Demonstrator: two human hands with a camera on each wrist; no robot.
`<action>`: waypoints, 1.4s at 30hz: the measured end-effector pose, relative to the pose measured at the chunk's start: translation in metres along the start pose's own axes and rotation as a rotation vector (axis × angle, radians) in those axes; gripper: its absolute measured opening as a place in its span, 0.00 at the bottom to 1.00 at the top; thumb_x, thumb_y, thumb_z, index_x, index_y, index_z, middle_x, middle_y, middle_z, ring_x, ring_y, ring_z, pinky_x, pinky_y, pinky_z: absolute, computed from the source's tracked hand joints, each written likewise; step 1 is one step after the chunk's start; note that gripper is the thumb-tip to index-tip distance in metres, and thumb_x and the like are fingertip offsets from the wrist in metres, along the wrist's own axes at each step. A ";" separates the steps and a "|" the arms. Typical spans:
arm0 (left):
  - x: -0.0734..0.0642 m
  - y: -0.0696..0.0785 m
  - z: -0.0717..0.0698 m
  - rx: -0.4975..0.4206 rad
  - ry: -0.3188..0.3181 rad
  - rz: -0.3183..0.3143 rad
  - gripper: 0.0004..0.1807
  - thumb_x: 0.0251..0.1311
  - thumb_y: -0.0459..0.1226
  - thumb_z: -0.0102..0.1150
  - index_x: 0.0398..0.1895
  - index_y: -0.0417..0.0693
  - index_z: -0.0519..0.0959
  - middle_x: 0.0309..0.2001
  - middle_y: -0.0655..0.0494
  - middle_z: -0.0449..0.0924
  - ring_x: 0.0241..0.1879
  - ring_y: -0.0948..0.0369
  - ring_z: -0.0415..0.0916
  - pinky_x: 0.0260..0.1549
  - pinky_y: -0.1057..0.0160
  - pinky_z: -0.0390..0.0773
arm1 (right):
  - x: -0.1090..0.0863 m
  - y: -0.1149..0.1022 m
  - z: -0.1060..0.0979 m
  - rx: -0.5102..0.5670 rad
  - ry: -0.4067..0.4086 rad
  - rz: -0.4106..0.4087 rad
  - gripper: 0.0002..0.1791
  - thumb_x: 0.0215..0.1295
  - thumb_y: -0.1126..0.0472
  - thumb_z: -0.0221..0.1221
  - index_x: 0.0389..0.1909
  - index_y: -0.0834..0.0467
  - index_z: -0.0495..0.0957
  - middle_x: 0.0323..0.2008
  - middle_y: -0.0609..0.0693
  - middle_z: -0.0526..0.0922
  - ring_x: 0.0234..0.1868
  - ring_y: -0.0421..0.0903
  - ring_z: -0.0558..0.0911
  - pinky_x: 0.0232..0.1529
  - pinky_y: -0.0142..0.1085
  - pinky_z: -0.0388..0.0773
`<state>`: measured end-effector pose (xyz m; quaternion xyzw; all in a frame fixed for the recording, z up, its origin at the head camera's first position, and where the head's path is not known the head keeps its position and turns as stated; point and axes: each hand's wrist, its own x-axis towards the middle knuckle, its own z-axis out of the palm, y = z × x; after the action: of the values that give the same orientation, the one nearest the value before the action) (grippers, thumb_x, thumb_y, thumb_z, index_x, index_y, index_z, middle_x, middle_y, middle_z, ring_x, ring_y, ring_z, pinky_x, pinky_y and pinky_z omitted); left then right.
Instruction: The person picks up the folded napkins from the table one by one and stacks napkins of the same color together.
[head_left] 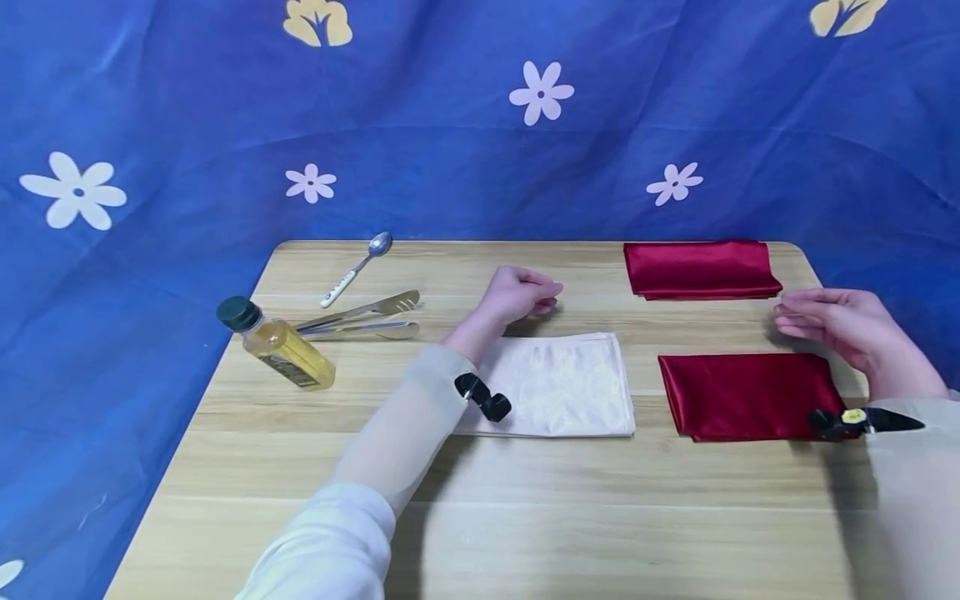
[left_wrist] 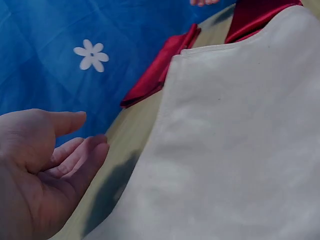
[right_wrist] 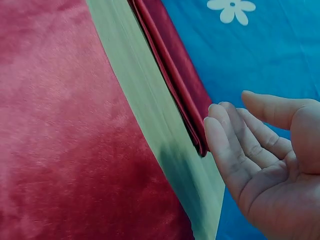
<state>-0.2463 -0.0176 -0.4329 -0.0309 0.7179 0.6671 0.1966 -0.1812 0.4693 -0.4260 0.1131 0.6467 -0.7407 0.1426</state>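
Note:
Just beyond the folded white cloth [head_left: 555, 387], my left hand [head_left: 519, 294] hovers over the table; in the left wrist view its fingers are loosely bent, with nothing between them and the thumb. On the right, my right hand [head_left: 847, 327] is in the air by two folded dark red satin cloths. The back red cloth [head_left: 701, 269] lies close to its fingertips, and the front red cloth [head_left: 750, 393] lies nearer me, below the wrist. From the right wrist view, the right hand [right_wrist: 270, 165] has slightly curved fingers and holds nothing.
At the left of the wooden table [head_left: 525, 517] stands a bottle [head_left: 292, 354] of yellow liquid with a green cap. Behind it lie metal utensils [head_left: 367, 310], one shaped like a knife, and a spoon [head_left: 378, 244] with a white handle. A blue flowered curtain [head_left: 450, 125] hangs behind.

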 end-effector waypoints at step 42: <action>0.081 0.005 0.115 -0.297 -0.006 -0.060 0.15 0.71 0.24 0.62 0.57 0.22 0.79 0.53 0.29 0.84 0.57 0.39 0.83 0.58 0.51 0.84 | 0.074 -0.010 -0.030 -0.437 0.265 -0.006 0.19 0.78 0.68 0.56 0.31 0.44 0.86 0.30 0.33 0.84 0.36 0.28 0.84 0.41 0.25 0.85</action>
<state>-0.2948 0.1120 -0.4578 -0.0792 0.6096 0.7598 0.2119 -0.2538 0.4956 -0.4472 0.1736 0.8049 -0.5624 0.0755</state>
